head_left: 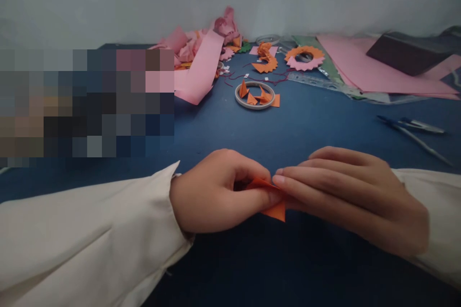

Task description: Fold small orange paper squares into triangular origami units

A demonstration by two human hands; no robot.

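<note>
A small folded piece of orange paper (pixel 276 210) lies low over the blue table (pixel 317 120), pinched between both hands. My left hand (pixel 216 192) curls around its left side, thumb and fingers closed on it. My right hand (pixel 345 196) meets it from the right, fingers held together and pressing the paper's upper edge. Both sleeves are cream-coloured.
A tape ring (pixel 255 95) holding folded orange pieces sits mid-table. Behind it are pink paper strips (pixel 201 64), an orange paper chain (pixel 266 60), an orange and pink ring (pixel 304 56), pink sheets (pixel 363 69) and a dark box (pixel 406 53). Scissors (pixel 414 129) lie at the right.
</note>
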